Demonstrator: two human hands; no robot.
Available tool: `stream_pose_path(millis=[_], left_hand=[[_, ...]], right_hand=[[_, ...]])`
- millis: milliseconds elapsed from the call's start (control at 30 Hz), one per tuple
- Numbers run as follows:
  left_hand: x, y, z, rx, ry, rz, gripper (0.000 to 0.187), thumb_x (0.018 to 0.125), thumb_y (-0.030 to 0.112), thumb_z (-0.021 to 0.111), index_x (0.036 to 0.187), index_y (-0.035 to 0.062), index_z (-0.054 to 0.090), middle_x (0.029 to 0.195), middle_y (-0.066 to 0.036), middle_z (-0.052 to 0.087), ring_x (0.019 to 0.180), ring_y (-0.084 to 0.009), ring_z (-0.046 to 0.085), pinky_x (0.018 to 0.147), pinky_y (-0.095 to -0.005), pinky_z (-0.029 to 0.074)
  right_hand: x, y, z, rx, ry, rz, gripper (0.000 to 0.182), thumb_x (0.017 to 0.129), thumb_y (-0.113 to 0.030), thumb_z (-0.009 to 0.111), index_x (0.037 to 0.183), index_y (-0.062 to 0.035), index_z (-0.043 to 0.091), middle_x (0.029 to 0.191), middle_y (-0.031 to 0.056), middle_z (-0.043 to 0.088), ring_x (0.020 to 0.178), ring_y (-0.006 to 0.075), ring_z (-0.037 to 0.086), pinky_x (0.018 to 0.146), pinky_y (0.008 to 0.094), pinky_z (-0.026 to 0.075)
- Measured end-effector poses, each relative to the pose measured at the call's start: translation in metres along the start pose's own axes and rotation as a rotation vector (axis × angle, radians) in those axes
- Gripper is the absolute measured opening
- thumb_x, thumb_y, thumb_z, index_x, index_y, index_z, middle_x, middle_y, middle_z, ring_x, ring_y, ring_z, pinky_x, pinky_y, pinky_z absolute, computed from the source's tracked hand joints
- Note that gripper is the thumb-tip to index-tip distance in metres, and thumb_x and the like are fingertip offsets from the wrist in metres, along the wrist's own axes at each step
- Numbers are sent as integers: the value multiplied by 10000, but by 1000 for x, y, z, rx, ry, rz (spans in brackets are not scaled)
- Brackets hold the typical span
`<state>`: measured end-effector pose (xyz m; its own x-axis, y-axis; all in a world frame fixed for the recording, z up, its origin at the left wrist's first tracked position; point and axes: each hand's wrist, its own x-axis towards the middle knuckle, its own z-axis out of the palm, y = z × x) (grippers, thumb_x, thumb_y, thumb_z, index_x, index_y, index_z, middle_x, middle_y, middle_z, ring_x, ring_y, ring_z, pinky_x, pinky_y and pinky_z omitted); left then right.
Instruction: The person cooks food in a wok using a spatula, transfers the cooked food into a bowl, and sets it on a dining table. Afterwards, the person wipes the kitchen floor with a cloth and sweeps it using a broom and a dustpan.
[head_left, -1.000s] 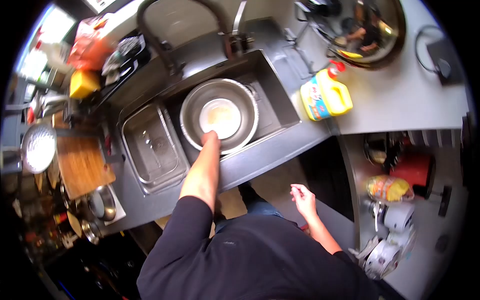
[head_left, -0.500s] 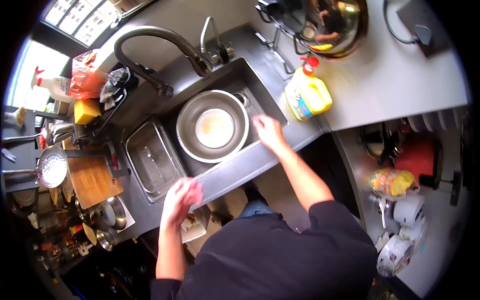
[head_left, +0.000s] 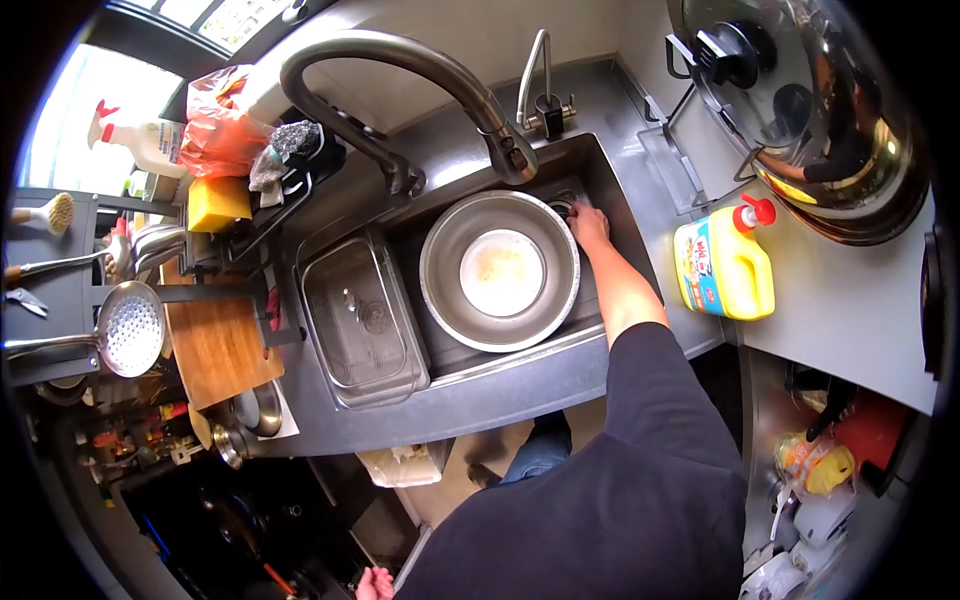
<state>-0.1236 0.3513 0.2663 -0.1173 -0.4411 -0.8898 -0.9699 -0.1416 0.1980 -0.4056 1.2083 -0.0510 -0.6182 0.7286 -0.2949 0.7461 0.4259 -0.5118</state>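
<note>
Right hand: reaches into the sink, fingers down at the sink's drain, just beside the far rim of the steel bowl. Whether the fingers grip anything cannot be told; their tips are hidden against the drain.

Left hand: only a small part shows at the bottom edge, low beside the body, well apart from the sink; open or closed cannot be told.

Steel bowl: 1 large round bowl, sitting upright in the sink basin, with a pale, cloudy patch at its flat bottom.

Faucet: dark arched spout, its head hanging above the bowl's far rim. 1 slimmer chrome tap stands behind it.

Drainer tray: 1 rectangular steel tray, set left of the bowl.

Desk: grey surface right of the sink, carrying 1 yellow detergent bottle with a red cap, lying near the sink edge. 1 large steel lid stands beyond it.

Left of the sink: 1 yellow sponge, 1 orange plastic bag, 1 white spray bottle, 1 wooden cutting board, 1 perforated skimmer.
</note>
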Motion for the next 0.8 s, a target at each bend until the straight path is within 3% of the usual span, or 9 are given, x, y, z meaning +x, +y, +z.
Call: stream_pose_path(millis=[233, 500, 567, 600, 633, 667, 700, 733, 800], left_hand=[[20, -11, -9, 179, 56, -161, 340, 932, 356, 654, 1124, 81, 596, 1058, -125, 580, 893, -292, 573, 777, -387, 497], [49, -21, -38, 141, -43, -221, 291, 973, 328, 597, 951, 42, 643, 761, -107, 683, 578, -238, 657, 532, -390, 591], [42, -41, -27, 305, 132, 13, 290, 971, 314, 575, 894, 41, 635, 719, -102, 654, 554, -231, 634, 496, -385, 559], [31, -48, -13, 399, 233, 117, 295, 971, 308, 564, 866, 40, 631, 698, -100, 639, 542, -228, 623, 478, -383, 543], [36, -57, -15, 466, 204, 96, 314, 987, 296, 529, 852, 31, 628, 698, -100, 638, 535, -218, 608, 478, -385, 539], [82, -100, -47, 257, 178, 26, 275, 996, 246, 493, 865, 50, 635, 712, -84, 642, 539, -204, 598, 485, -374, 535], [69, -104, -33, 188, 242, 39, 233, 994, 222, 479, 898, 83, 639, 726, -67, 645, 553, -199, 600, 497, -365, 533], [83, -123, -41, 183, 198, 34, 178, 978, 215, 500, 927, 109, 634, 747, -60, 648, 571, -199, 605, 512, -361, 537], [92, -158, -39, 185, 224, 16, 144, 962, 192, 546, 990, 101, 653, 776, -56, 648, 596, -193, 609, 535, -353, 544]], right_hand=[[8, 5, 1, 5, -5, -47, 198, 849, -234, 657, 1013, -137, 711, 997, 175, 706, 994, 378, 657, 889, 458, 518], [5, -17, -10, 59, -3, 168, 314, 840, -307, 679, 1085, -115, 723, 1098, 169, 700, 1063, 351, 655, 909, 428, 510], [5, -24, -22, 473, -66, 98, 384, 841, -321, 708, 1136, -76, 716, 1031, 84, 732, 931, 204, 677, 819, 341, 521], [-20, -43, -44, 535, 15, 53, 408, 858, -334, 712, 1168, -68, 702, 984, 43, 716, 842, 136, 631, 762, 300, 511], [-21, -58, -57, 445, -22, 92, 423, 880, -335, 699, 1201, -60, 683, 997, 50, 711, 829, 121, 626, 741, 286, 508], [-37, -78, -75, 584, -137, 103, 447, 893, -328, 690, 1249, -60, 654, 1110, 88, 698, 951, 164, 649, 815, 296, 500], [-31, -70, -67, 885, -132, -10, 483, 917, -349, 683, 1299, -62, 610, 1125, 64, 676, 907, 142, 630, 774, 260, 486], [-47, -77, -78, 876, -110, -70, 509, 929, -377, 677, 1311, -54, 588, 1177, 64, 658, 861, 150, 623, 740, 251, 483], [-98, -108, -92, 870, -2, -210, 384, 953, -389, 649, 1131, -49, 670, 919, 7, 656, 728, 95, 562, 644, 221, 451]])
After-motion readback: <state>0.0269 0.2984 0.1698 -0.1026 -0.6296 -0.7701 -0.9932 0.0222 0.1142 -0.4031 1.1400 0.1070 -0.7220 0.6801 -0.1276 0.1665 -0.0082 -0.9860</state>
